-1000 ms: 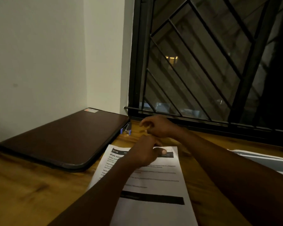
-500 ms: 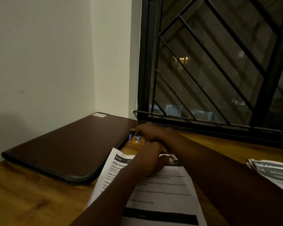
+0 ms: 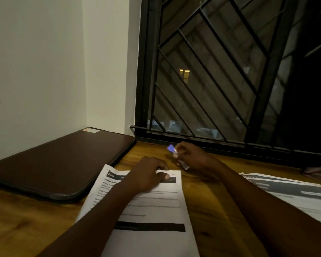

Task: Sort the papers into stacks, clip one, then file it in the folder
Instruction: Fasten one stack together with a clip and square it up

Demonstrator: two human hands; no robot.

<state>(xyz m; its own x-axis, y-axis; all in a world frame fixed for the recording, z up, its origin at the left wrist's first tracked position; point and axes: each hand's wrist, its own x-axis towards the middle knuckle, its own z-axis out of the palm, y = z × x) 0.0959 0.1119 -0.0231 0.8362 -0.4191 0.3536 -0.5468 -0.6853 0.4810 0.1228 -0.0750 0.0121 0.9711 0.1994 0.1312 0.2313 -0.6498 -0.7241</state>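
Paper stack [image 3: 152, 206] flat on bench [image 3: 26, 229], top edge held in curled left grip [image 3: 146, 175]; blue clip [image 3: 171, 148] pinched in right grip [image 3: 191, 156] just beyond. Risk: clip biting askew, sheets fanning under slack hold.

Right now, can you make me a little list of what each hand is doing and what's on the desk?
left hand: holds the top edge of the paper stack
right hand: pinches a small blue clip, just beyond that stack
folder: brown, closed, lying flat on the left
second stack: on the far right
desk: wooden
clip on papers: not yet
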